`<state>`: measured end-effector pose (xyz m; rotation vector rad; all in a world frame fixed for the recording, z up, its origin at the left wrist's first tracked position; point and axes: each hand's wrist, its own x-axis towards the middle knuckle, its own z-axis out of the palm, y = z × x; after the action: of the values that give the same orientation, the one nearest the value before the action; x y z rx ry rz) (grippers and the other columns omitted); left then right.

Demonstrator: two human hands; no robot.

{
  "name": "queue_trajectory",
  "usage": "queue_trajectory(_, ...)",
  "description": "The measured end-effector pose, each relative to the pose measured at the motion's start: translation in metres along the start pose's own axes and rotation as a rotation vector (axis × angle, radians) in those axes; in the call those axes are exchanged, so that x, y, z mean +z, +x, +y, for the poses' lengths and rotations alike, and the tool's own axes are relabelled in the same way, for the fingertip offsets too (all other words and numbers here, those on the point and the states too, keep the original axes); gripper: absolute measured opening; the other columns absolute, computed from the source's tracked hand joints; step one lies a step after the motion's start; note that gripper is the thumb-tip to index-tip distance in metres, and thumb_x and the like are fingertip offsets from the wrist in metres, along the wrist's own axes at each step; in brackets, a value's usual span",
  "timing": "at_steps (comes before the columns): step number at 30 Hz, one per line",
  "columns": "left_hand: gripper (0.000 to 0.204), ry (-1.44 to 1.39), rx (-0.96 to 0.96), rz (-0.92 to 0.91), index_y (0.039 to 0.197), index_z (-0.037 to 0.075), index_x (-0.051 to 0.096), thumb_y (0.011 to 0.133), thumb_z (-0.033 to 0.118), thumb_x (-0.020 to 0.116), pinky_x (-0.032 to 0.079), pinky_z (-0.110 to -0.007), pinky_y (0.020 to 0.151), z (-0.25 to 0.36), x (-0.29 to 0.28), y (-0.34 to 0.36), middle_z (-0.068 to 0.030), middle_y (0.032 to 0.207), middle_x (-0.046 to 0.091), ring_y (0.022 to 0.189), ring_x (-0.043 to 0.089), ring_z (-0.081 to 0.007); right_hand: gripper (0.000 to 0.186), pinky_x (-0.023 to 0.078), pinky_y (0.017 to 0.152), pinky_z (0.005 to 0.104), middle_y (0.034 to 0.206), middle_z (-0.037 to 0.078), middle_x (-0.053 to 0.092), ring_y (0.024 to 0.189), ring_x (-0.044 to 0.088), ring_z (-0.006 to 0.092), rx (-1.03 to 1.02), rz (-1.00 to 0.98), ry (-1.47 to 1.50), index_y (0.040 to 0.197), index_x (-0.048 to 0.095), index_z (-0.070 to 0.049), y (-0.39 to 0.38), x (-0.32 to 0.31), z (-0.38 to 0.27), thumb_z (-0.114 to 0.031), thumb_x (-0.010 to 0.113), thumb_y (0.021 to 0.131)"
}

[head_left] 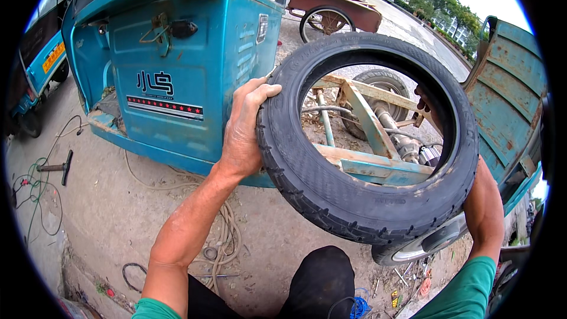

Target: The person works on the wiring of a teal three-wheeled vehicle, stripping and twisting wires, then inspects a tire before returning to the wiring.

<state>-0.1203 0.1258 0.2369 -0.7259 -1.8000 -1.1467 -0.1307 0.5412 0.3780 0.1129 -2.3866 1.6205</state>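
I hold a black tire (354,212) up at a tilt above a teal metal frame (366,124). My left hand (245,127) grips its left side, thumb and fingers pressed round the tread. My right hand (426,103) reaches round the right side; its fingertips show in shadow inside the opening, on the tire, and the rest is hidden behind it. Through the opening I see axle parts (401,139) and a wheel (390,85). Below the tire's lower right, another wheel with a silver rim (422,248) is partly visible.
A teal vehicle cab (165,53) stands left, a rusty raised panel (505,82) right. A cart (360,6) and another vehicle (38,71) are beyond. Ropes (227,230), green cables (41,201), a T-handled tool (59,166) and small tools (401,277) lie on the concrete.
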Motion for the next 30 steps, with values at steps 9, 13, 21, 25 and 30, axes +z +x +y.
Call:
queue_trajectory(9, 0.075, -0.076, -0.048, -0.030, 0.134, 0.012, 0.048, 0.069, 0.009, 0.085, 0.039, -0.044, 0.110, -0.002, 0.004, 0.001, -0.0182, 0.133, 0.049, 0.128, 0.047, -0.0364, 0.038, 0.042, 0.107, 0.0416, 0.120, 0.008, 0.063, 0.113, 0.058, 0.0207, 0.001, 0.005, 0.002, 0.123, 0.057, -0.003, 0.000, -0.004, -0.002, -0.015, 0.059, 0.087)
queue_trajectory(13, 0.076, -0.075, -0.058, -0.033, 0.134, 0.012, 0.048, 0.068, 0.010, 0.086, 0.039, -0.043, 0.110, -0.001, 0.003, 0.001, -0.0169, 0.132, 0.050, 0.127, 0.047, -0.0355, 0.037, 0.042, 0.107, 0.0416, 0.120, 0.007, 0.063, 0.113, 0.059, 0.0206, -0.007, 0.000, 0.017, 0.123, 0.058, -0.003, 0.004, -0.002, 0.002, -0.015, 0.059, 0.088)
queue_trajectory(21, 0.083, -0.101, -0.084, -0.051, 0.136, 0.008, 0.049, 0.063, 0.012, 0.088, 0.037, -0.042, 0.111, -0.007, 0.003, -0.003, -0.0147, 0.133, 0.050, 0.129, 0.047, -0.0309, 0.035, 0.042, 0.107, 0.0416, 0.119, 0.007, 0.063, 0.112, 0.059, 0.0204, -0.013, -0.007, 0.031, 0.122, 0.058, -0.003, 0.009, -0.002, 0.002, -0.015, 0.059, 0.088)
queue_trajectory(25, 0.077, -0.086, -0.089, -0.046, 0.134, 0.010, 0.049, 0.067, 0.010, 0.087, 0.039, -0.043, 0.109, 0.000, 0.005, 0.002, -0.0162, 0.133, 0.050, 0.127, 0.047, -0.0350, 0.034, 0.042, 0.107, 0.0416, 0.119, 0.007, 0.064, 0.112, 0.059, 0.0203, -0.023, 0.001, 0.027, 0.121, 0.059, -0.003, 0.008, -0.008, -0.003, -0.015, 0.058, 0.089)
queue_trajectory(30, 0.072, -0.109, -0.136, -0.098, 0.133, 0.009, 0.050, 0.070, 0.010, 0.086, 0.039, -0.042, 0.110, 0.000, -0.012, 0.005, -0.0177, 0.134, 0.050, 0.128, 0.048, -0.0350, 0.033, 0.042, 0.107, 0.0416, 0.118, 0.007, 0.064, 0.112, 0.059, 0.0201, -0.036, -0.062, 0.109, 0.120, 0.059, -0.003, 0.028, 0.005, 0.015, -0.016, 0.058, 0.089)
